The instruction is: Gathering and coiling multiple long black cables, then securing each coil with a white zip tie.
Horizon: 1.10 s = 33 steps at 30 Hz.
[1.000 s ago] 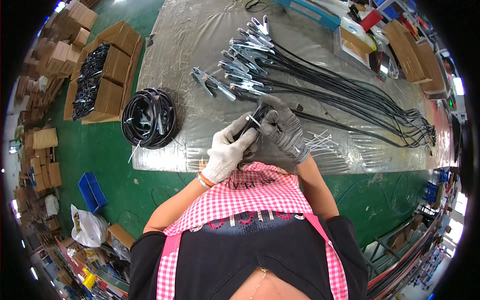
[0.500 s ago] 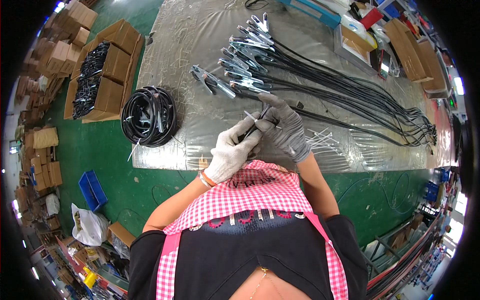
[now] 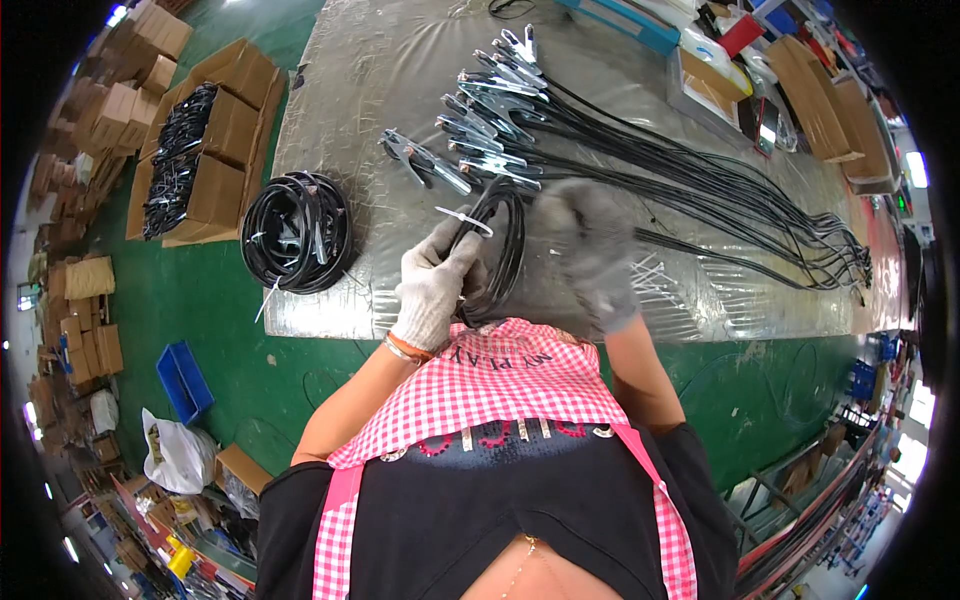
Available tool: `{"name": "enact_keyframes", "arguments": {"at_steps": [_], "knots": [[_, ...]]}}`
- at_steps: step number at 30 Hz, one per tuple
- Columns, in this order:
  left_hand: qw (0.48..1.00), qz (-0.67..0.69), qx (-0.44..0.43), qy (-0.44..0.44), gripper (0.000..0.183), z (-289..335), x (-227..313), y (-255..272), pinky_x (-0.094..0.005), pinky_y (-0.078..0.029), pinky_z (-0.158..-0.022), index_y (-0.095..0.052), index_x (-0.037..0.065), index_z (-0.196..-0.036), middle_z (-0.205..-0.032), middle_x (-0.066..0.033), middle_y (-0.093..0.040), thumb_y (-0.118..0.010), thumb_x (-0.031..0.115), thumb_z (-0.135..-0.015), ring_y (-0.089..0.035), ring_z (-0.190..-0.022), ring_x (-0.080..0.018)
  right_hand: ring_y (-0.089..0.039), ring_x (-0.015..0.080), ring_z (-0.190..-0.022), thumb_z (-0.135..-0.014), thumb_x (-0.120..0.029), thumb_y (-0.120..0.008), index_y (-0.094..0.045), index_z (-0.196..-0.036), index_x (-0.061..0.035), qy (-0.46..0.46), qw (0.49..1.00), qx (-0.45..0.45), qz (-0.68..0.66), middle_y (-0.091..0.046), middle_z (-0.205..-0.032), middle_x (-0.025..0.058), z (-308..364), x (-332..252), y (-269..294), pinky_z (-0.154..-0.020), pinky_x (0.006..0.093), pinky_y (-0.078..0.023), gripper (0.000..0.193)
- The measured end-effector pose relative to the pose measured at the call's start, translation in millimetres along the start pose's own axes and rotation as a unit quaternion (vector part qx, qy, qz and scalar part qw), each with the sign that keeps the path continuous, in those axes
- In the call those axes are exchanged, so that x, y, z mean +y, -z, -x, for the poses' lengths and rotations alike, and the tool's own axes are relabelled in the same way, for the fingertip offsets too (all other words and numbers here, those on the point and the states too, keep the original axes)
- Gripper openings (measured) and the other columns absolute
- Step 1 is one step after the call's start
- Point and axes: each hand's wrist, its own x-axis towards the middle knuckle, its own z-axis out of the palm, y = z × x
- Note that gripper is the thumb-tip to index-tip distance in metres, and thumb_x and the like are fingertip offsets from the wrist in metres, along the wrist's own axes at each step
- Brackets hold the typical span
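Note:
My left hand [image 3: 432, 285], in a pale knitted glove, is closed round a coiled black cable [image 3: 510, 235] at the table's near edge. A white cable tie [image 3: 466, 219] loops across the upper part of the coil. To the right of it, my right hand [image 3: 588, 240], in a grey glove, is apart from the coil and smeared by motion, so its fingers cannot be read. Just beyond the coil lie several metal spring clamps [image 3: 490, 125] on the ends of long black cables [image 3: 690, 185]. Loose white cable ties [image 3: 655, 280] lie near my right wrist.
A finished-looking coil of black cable [image 3: 297, 232] lies at the table's left edge. Cardboard boxes [image 3: 225, 195] holding black parts stand on the floor beyond it. Far right on the table [image 3: 400, 60] are a tray [image 3: 705, 90] and cardboard pieces [image 3: 812, 100]. A blue crate [image 3: 186, 382] sits on the floor.
My right hand has drawn away to the right from the cable tie. My left hand has shifted slightly left, and the coil now stands upright in it with the tie round it.

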Motion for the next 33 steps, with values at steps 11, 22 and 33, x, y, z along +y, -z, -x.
{"name": "enact_keyframes", "arguments": {"at_steps": [11,22,33], "knots": [[0.997,0.025,-0.043,-0.063,0.034,3,-12,-7,-0.0204,-0.047,-0.069,-0.059,-0.002,-0.121,-0.098,-0.004,-0.065,-0.06,0.003,-0.088,-0.057,-0.081,-0.0062,-0.051,0.0062,-0.066,-0.088,-0.014,-0.061,-0.059,-0.084,-0.0039,-0.124,0.973,-0.108,-0.161,-0.059,-0.074,0.0002,3,11,-29,-0.059,0.0237,-0.044,0.011],[0.998,-0.025,-0.032,-0.045,0.036,9,6,-9,-0.0227,-0.045,-0.057,-0.056,-0.001,-0.117,-0.082,-0.0013,-0.06,-0.061,0.024,-0.091,-0.054,-0.066,-0.008,-0.048,0.0059,-0.065,-0.095,-0.023,-0.054,-0.058,-0.087,-0.0063,-0.226,0.91,-0.141,-0.319,-0.051,-0.068,-0.0029,40,58,8,-0.06,0.0213,-0.041,0.019],[0.95,0.223,-0.06,-0.208,0.026,44,34,1,-0.0309,-0.034,-0.05,-0.05,0.002,-0.091,-0.058,-0.0015,-0.038,-0.052,0.027,-0.087,-0.035,-0.047,-0.0153,-0.059,0.012,-0.076,-0.09,-0.042,-0.062,-0.061,-0.11,-0.0081,-0.509,0.638,-0.29,-0.5,-0.065,-0.085,0.0061,43,68,-33,-0.074,0.0276,-0.05,0.039]]}}
